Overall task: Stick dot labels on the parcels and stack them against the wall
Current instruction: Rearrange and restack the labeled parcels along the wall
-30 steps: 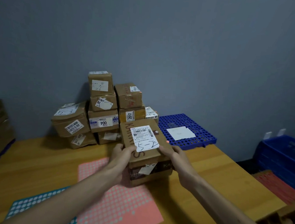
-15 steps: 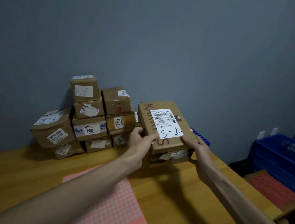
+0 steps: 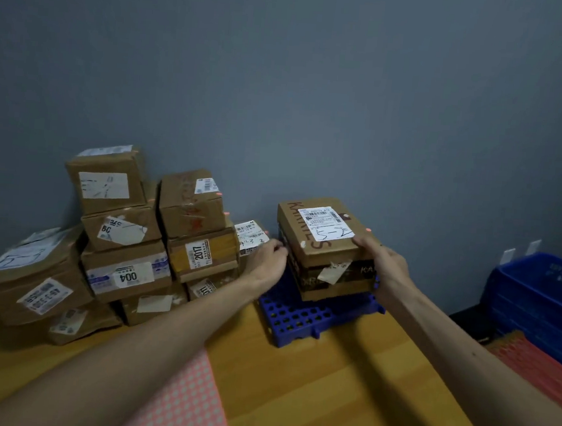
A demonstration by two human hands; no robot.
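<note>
**As the box comes to the blue grid, land it flat and close to the wall**

Because the box (image 3: 325,236) already carries its pink dot (image 3: 368,230) on the top near the right edge, the step in hand looks like placing, not labelling. The box sits right of centre in the frame, over the rear part of the grid (image 3: 298,315), close to the wall (image 3: 315,98). Whether its base already rests on the grid or hangs just above cannot be told.

To do this well, I would keep the box level and lower it straight. Its back should go against the wall and its left side just beside the small parcel (image 3: 250,237) at the right end of the stack (image 3: 127,268). That stack, at centre left, looks uneven, so a nudge from the box could unsettle it. Letting go should wait until the base lies flat on the grid. The fingers should come out sideways so that the box is not dragged.

The right hand (image 3: 379,264) grips the box's near right corner, thumb over the top edge and fingers down the right side. The left hand (image 3: 269,259) is at the box's left side, in the gap between it and the small parcel, fingers bent against the cardboard. Its thumb is hidden, but it appears to hold the box as well.
</note>
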